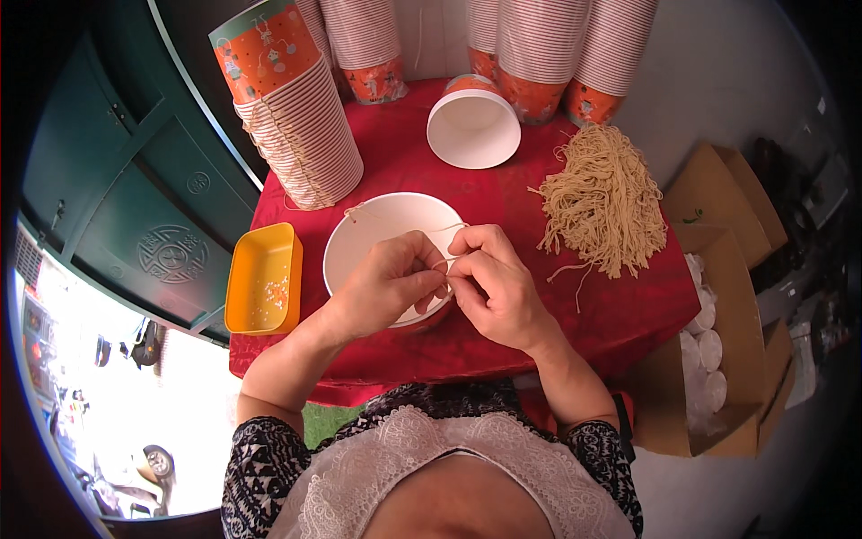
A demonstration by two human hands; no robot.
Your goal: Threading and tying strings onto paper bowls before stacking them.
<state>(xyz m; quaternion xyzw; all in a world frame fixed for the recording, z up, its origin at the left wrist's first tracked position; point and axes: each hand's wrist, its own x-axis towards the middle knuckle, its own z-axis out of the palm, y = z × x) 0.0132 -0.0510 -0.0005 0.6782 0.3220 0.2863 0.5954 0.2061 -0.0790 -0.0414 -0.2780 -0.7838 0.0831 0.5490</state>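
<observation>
A white-lined paper bucket (355, 242) stands open side up on the table in front of me. A thin beige cord (368, 216) runs across its mouth from the far left rim to my hands. My left hand (382, 283), over the bucket's near side, is closed in a pinch on the cord. Facing it, my right hand (494, 283) also pinches the cord between thumb and forefinger. The fingertips of both hands nearly meet. Exactly how the cord loops between them is partly hidden.
A yellow tray (236, 287) with small white and orange bits sits left. Behind it rises a tall bucket stack (301, 135) with cords along its side. Another bucket (474, 130) lies tipped. Loose cords (603, 202) are heaped right, above a cardboard box (736, 359). Wrapped stacks (543, 54) stand behind.
</observation>
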